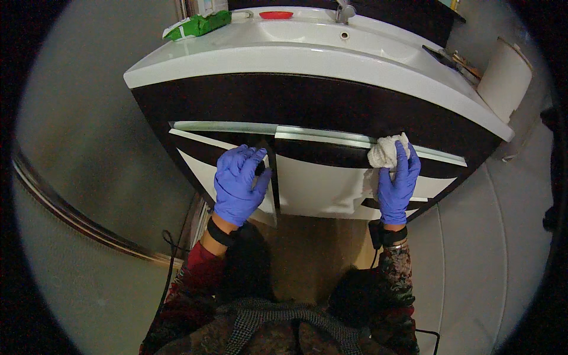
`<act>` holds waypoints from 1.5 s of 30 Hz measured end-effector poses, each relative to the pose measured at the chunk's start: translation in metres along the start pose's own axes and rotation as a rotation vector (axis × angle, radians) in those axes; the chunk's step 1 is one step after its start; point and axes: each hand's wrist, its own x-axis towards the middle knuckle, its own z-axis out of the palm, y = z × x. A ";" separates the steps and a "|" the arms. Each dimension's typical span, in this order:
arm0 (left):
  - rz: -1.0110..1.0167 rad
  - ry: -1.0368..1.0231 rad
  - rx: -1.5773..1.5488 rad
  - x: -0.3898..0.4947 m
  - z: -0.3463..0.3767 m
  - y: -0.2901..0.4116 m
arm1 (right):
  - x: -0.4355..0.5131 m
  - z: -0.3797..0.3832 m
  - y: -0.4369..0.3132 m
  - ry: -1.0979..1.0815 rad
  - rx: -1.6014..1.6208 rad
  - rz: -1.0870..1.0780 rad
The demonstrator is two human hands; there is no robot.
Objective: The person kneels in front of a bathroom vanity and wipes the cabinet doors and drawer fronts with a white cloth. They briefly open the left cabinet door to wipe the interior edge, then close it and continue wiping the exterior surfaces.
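Note:
A bathroom vanity cabinet with dark and white fronts [319, 182] stands before me under a white washbasin [284, 55]. My left hand [242, 184], in a blue-purple glove, grips the upper edge of the left cabinet door [202, 141], which stands ajar. In the matching glove, my right hand [397, 182] has a crumpled white cloth [386, 152] pressed between its fingers. The cloth touches the pale metallic trim strip [328, 136] along the top of the fronts, right of the middle.
On the basin top lie a green packet [197, 25], a red dish [276, 15] and, at the right, a white cylindrical container [506, 77]. The faucet [344, 12] rises at the back. A frosted panel [102, 133] stands left; a tiled wall [472, 230] lies right.

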 end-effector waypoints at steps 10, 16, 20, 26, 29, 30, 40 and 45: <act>0.073 -0.127 0.133 0.014 -0.007 -0.002 | -0.022 0.050 -0.055 -0.131 0.106 -0.073; 0.067 -0.099 0.085 0.009 -0.015 -0.001 | -0.064 0.062 -0.101 -0.341 0.430 0.044; 0.060 -0.115 0.043 0.006 -0.018 -0.003 | -0.090 0.087 -0.151 -0.382 0.716 0.176; 0.045 -0.147 0.025 0.004 -0.027 -0.005 | -0.166 0.131 -0.169 -0.384 1.006 0.530; 0.039 -0.135 0.018 0.003 -0.029 -0.002 | -0.205 0.146 -0.155 -0.524 1.303 0.848; 0.036 -0.129 0.015 0.003 -0.029 -0.002 | -0.214 0.150 -0.150 -0.553 1.283 0.774; 0.010 -0.151 0.015 -0.008 -0.039 -0.004 | -0.147 0.109 -0.170 -0.522 1.092 0.518; 0.002 -0.138 -0.039 -0.012 -0.041 -0.006 | -0.121 0.100 -0.179 -0.444 0.981 0.337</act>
